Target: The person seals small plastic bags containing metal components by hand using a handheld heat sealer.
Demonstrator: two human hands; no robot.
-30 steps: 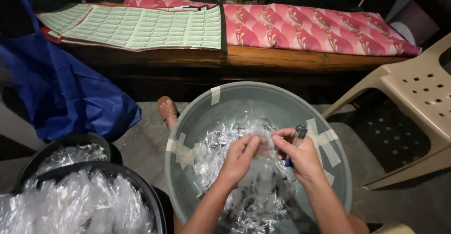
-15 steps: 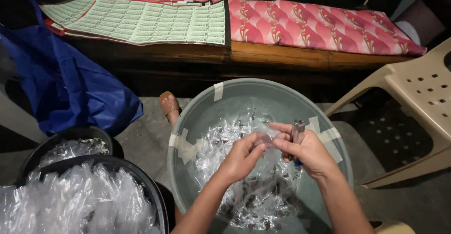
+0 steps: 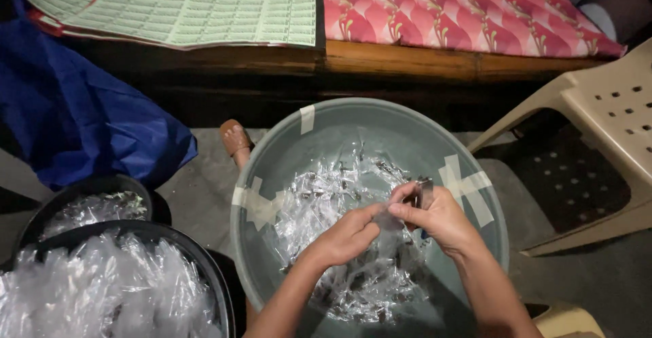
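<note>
Two hands meet over one grey basin [image 3: 353, 117], its taped rim nearly filling the floor between a beige chair [image 3: 604, 127] and two black tubs [image 3: 204, 270] of clear bags. Bare concrete shows only beyond the rim, left and right. The left hand [image 3: 346, 233] and right hand [image 3: 435, 219] pinch one clear bag [image 3: 388, 229] above the basin's centre; the right also grips a small metal tool [image 3: 424, 192].
</note>
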